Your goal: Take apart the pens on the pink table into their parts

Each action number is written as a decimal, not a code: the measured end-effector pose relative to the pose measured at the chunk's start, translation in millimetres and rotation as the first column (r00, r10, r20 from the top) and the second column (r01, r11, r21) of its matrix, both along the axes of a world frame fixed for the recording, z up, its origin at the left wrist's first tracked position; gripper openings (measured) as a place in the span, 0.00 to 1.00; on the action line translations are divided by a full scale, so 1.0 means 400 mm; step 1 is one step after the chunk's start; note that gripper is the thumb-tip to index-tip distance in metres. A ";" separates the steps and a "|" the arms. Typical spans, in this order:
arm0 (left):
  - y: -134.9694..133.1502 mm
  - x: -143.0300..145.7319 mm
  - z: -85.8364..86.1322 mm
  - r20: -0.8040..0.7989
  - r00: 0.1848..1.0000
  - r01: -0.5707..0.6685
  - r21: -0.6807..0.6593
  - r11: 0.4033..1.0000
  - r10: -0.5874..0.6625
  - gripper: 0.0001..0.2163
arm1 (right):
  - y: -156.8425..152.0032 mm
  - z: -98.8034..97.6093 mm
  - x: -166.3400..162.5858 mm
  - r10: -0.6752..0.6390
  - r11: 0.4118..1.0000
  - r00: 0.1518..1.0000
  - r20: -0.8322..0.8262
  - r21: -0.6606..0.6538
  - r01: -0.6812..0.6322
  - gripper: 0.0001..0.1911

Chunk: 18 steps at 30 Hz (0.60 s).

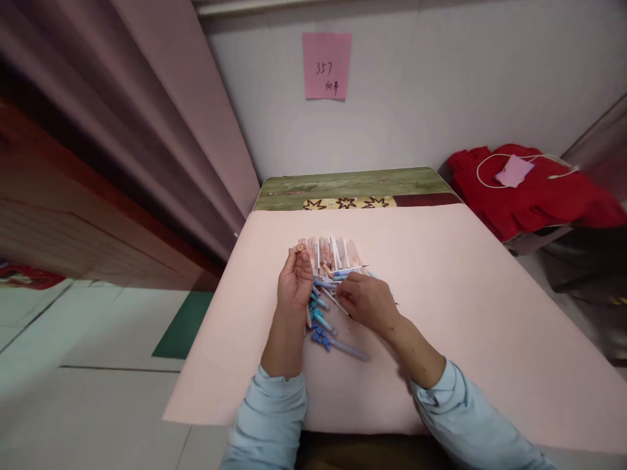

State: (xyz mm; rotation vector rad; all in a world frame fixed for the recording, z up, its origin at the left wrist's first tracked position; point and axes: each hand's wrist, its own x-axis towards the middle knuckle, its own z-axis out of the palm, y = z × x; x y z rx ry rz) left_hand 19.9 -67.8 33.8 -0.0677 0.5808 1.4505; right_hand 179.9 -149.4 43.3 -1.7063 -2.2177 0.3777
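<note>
My left hand [295,282] is turned palm up at the left edge of a pile of pen parts. Its thumb and fingers close on a small brownish piece [300,248] with a round, orange-ringed end. My right hand [367,301] reaches over the pile from the right with its fingers curled down, and their tips are partly hidden. A thin white pen refill [336,302] lies by those fingertips. Blue pen barrels [347,274] lie just beyond them. Nearer me are teal pen pieces [321,320], dark blue caps [321,337] and a translucent bluish barrel [350,350].
Several pale pink and white pen parts [330,251] lie in a row behind the hands. Pink paper [441,274] covers the table, whose green patterned top [353,186] shows at the back. A red cloth [533,196] with a white cable is at right; a curtain hangs left.
</note>
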 end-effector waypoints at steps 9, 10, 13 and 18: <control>0.010 -0.027 0.002 0.000 0.998 -0.067 0.013 0.998 0.067 0.10 | 0.000 -0.014 -0.004 0.054 0.998 0.995 0.079 -0.021 -0.053 0.10; 0.010 -0.029 0.002 0.000 0.998 -0.070 0.014 0.997 0.070 0.10 | 0.001 -0.014 0.000 0.029 1.000 0.997 0.077 -0.005 -0.029 0.11; 0.009 -0.030 0.003 -0.002 0.997 -0.072 0.020 0.997 0.073 0.10 | 0.004 -0.014 0.009 -0.056 0.997 0.997 0.056 0.054 0.053 0.11; 0.009 -0.026 -0.002 0.017 0.998 -0.066 0.013 0.998 0.065 0.11 | 0.011 -0.010 0.017 -0.022 0.990 1.000 0.001 0.139 0.022 0.11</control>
